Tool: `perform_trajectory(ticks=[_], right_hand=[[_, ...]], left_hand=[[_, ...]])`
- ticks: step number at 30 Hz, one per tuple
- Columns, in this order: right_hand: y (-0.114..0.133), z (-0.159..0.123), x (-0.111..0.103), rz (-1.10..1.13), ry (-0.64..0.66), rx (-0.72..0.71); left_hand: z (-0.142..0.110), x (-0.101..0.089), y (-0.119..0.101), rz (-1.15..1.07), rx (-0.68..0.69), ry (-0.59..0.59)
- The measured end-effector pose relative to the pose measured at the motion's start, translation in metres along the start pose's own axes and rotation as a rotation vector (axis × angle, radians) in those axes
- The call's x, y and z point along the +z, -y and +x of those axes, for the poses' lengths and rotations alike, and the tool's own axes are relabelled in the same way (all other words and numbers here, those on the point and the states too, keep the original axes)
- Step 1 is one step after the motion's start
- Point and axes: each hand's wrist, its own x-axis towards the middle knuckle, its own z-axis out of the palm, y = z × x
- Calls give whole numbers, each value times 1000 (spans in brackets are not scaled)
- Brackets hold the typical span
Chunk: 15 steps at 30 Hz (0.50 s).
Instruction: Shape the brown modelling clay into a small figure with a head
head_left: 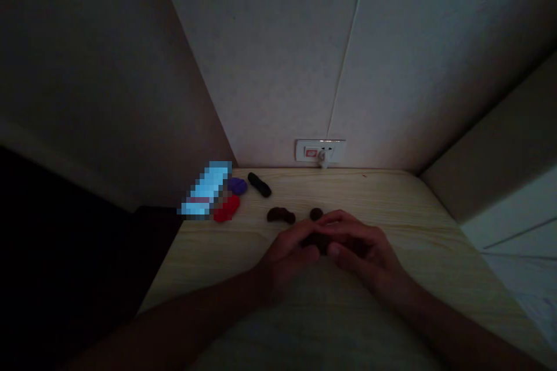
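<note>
My left hand (289, 250) and my right hand (363, 244) meet over the wooden tabletop (243, 255). Between them, both hands' fingers close around a dark brown lump (321, 242) that looks like modelling clay, mostly covered by the fingers. Just beyond my fingertips lies a small round brown clay piece (316, 214). To its left rests a longer, bent brown clay piece (281, 215). Dim light hides the finer shape of the held lump.
At the back left lie a black clay stick (260, 184), a purple lump (237, 186), a red lump (227, 208) and a pixelated bright rectangular object (206, 190). A wall socket with a plug (321, 151) sits just above the table's back edge.
</note>
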Motion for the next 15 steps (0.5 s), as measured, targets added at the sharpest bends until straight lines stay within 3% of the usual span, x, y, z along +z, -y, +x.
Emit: perform_trajectory(ticks=[6, 15], right_hand=[[0, -5, 0, -216, -25, -96], [-4, -8, 6, -138, -4, -45]], left_hand=[[-4, -1, 7, -142, -96, 35], [-2, -4, 20, -171, -79, 73]])
